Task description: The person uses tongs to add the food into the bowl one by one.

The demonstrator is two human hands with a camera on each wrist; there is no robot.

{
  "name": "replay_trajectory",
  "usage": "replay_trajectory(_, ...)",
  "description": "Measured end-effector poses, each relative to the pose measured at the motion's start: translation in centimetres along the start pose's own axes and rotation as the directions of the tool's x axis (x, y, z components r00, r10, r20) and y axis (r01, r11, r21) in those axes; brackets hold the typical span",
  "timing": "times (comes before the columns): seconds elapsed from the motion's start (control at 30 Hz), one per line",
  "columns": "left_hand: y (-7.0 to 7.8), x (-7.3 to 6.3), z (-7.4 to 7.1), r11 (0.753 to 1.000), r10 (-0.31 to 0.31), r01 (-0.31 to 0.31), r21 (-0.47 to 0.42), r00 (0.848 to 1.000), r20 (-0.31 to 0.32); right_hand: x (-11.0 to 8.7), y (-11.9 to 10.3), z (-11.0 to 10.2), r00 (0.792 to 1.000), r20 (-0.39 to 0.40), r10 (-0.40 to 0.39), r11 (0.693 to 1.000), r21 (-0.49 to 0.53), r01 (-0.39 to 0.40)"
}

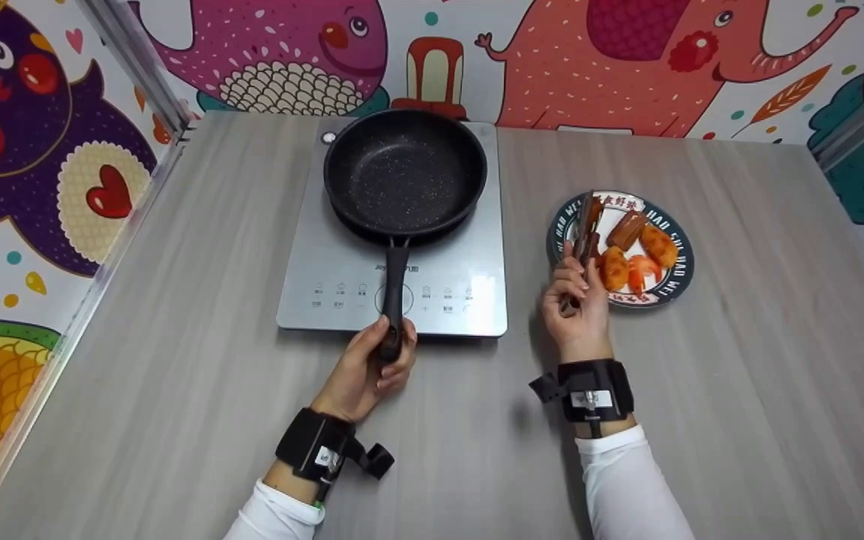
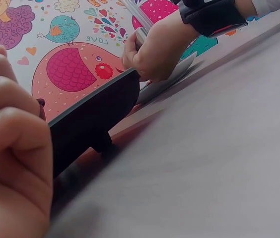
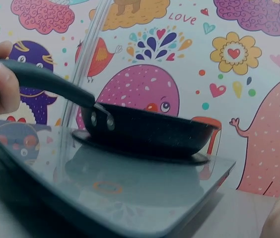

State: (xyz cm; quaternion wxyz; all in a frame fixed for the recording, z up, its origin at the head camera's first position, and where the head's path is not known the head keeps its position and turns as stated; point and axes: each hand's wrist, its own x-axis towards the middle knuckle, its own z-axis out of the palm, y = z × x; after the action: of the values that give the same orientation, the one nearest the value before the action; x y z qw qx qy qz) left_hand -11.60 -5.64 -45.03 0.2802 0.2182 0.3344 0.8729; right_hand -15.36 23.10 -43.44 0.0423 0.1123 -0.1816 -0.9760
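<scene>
A small kitchen-like booth: cartoon-printed walls (image 1: pixel 627 82) joined at metal corner strips (image 1: pixel 134 60) border a wood-grain bench (image 1: pixel 762 360) bearing an induction cooktop (image 1: pixel 469 262) and frying pan (image 1: pixel 406 176).

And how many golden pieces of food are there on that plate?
2: one golden piece toward the right side of the plate, another golden piece closer to the right hand. The hand or its utensil may hide more.

Ahead of the left hand (image 1: pixel 372 371), a pan (image 1: pixel 406 172) over a cooker (image 1: pixel 469 259). In the right hand (image 1: pixel 578 298), tongs (image 1: pixel 586 225). Just ahead and to the right of that hand, a plate (image 1: pixel 681 279) with food (image 1: pixel 627 230) on it.
</scene>
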Motion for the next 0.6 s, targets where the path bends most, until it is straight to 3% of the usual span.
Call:
replay_trajectory(0.3,-0.1,-0.1,0.0,1.0,0.0,0.0,0.003,1.0,-0.006,-0.2,0.3,0.4,1.0,0.015,0.016,1.0,-0.026,-0.016)
replay_trajectory(0.47,0.0,0.0,0.0,1.0,-0.005,0.005,-0.002,1.0,-0.006,-0.3,0.6,1.1,0.999,0.041,-0.025,0.992,-0.121,0.03)
replay_trajectory(0.6,0.0,-0.1,0.1,1.0,-0.008,0.008,0.001,1.0,-0.007,-0.4,0.6,1.5,0.995,0.078,-0.066,0.97,-0.231,0.083)
